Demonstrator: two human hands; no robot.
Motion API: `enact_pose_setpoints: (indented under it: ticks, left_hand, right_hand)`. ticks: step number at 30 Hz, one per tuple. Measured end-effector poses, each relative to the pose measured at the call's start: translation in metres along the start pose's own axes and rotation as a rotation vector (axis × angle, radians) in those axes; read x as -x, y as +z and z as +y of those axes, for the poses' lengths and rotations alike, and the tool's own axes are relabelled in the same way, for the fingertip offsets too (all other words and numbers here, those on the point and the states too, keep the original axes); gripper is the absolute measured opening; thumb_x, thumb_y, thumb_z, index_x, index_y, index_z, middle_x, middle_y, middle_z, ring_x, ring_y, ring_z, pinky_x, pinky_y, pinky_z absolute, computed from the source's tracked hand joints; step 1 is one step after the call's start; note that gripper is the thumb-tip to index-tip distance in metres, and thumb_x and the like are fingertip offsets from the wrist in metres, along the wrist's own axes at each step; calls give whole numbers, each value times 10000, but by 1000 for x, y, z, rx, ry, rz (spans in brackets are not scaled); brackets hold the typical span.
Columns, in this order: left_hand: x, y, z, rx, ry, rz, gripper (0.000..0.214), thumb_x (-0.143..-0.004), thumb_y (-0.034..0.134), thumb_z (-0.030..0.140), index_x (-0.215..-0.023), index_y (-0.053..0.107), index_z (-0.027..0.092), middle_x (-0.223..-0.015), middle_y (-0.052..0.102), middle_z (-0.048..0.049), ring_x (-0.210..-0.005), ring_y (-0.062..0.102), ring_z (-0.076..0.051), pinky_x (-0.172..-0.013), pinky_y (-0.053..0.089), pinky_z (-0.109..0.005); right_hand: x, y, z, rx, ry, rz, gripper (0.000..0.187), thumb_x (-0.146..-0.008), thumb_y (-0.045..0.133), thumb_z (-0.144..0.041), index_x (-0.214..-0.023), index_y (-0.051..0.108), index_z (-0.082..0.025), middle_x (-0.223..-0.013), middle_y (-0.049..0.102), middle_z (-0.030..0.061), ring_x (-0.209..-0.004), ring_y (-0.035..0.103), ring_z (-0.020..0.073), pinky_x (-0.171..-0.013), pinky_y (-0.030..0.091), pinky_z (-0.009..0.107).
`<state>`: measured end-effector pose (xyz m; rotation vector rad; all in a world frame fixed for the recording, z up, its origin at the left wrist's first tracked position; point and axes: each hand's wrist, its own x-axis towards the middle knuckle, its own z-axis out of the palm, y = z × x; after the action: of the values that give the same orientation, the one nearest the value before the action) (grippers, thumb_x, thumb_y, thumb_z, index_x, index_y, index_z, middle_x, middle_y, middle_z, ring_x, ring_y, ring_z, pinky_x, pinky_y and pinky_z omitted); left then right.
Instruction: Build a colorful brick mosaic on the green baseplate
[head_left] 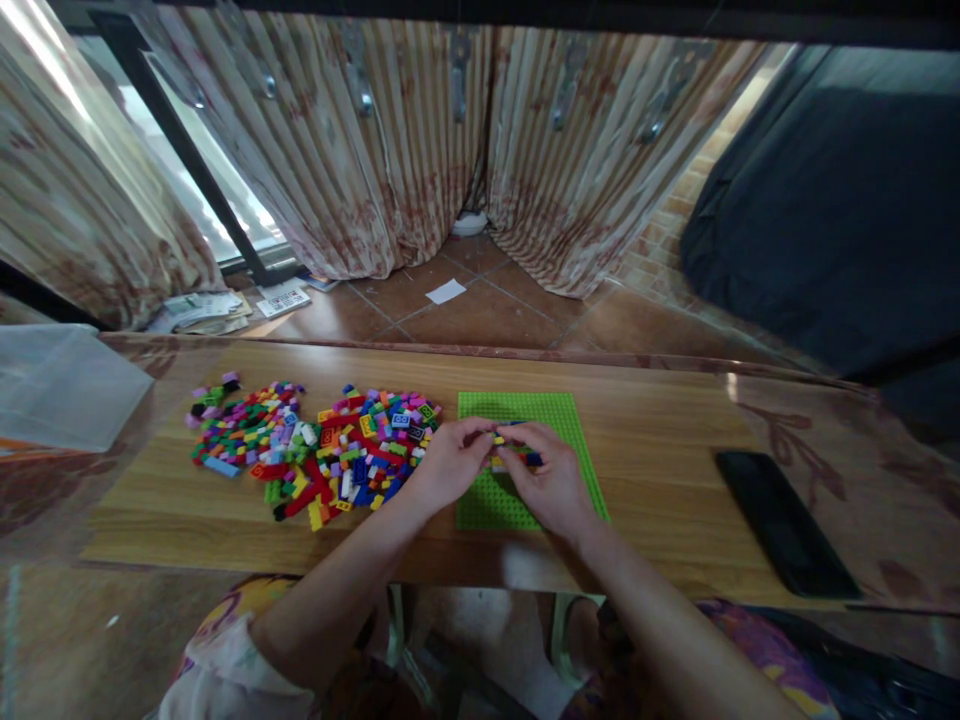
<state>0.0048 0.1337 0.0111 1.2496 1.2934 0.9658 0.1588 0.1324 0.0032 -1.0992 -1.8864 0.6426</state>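
Note:
Over the green baseplate (480, 512), the fingertips of both hands meet. My left hand (452, 462) is closed in a pinch on a small yellow toy brick (499, 440), and the thumb and forefinger of my right hand (553, 485) close on it from the other side. Fingers cover much of the brick. Just below and behind the fingertips, several toy bricks (533, 459) in blue and other colours sit on the baseplate, partly hidden by my hands. Left of my left hand lies a large loose pile of mixed toy bricks (360, 450).
A second heap of smaller bricks (251, 425) adjoins the pile on the left. The wooden table (660, 450) has a black phone (787, 522) at its right. A translucent plastic bin (67, 385) stands at the far left. Curtains (390, 150) hang beyond the table.

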Motion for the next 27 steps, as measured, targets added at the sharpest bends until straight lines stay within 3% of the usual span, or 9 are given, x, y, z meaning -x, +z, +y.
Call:
enact_pose_setpoints:
  ticks: [7, 15, 19, 22, 27]
  left_hand:
    - [3, 2, 4, 207, -60, -35, 119, -746, 595, 216, -801, 661, 133, -577, 580, 27, -479, 469, -70, -480, 370, -188]
    - [6, -3, 12, 508, -209, -68, 274, -586, 784, 298, -766, 688, 116, -644, 634, -14, -541, 530, -72, -524, 419, -192]
    - [6, -7, 11, 545, -250, -77, 278, -590, 789, 284, -788, 694, 113, -632, 631, -13, -537, 536, -71, -537, 441, -196]
    - [5, -8, 10, 479, -228, -42, 215, -658, 739, 257, -808, 691, 111, -644, 637, -15, -523, 529, -62, -524, 432, -185]
    - [1, -5, 8, 410, -226, 45, 125, -732, 673, 203, -824, 672, 119, -645, 636, -8, -521, 535, -58, -535, 442, -182]
  right_hand:
    - [0, 2, -1, -129, 87, 15, 129, -858, 579, -257, -869, 708, -246, -859, 702, 22, -855, 634, 170, -808, 499, 327]
    - [-3, -1, -1, -372, 206, 46, 106, -798, 645, -305, -799, 727, -237, -811, 716, 17, -777, 650, 161, -738, 520, 309]
    - [-9, -8, 7, -440, 313, 138, 133, -752, 690, -333, -808, 732, -220, -802, 733, 23, -748, 659, 168, -720, 534, 317]
    - [-14, -14, 16, -298, 298, 173, 149, -770, 668, -336, -830, 735, -216, -820, 732, 31, -775, 662, 182, -747, 529, 337]
    - [-14, -12, 24, 69, 107, 14, 206, -878, 540, -291, -907, 732, -223, -893, 709, 62, -868, 635, 201, -824, 498, 366]
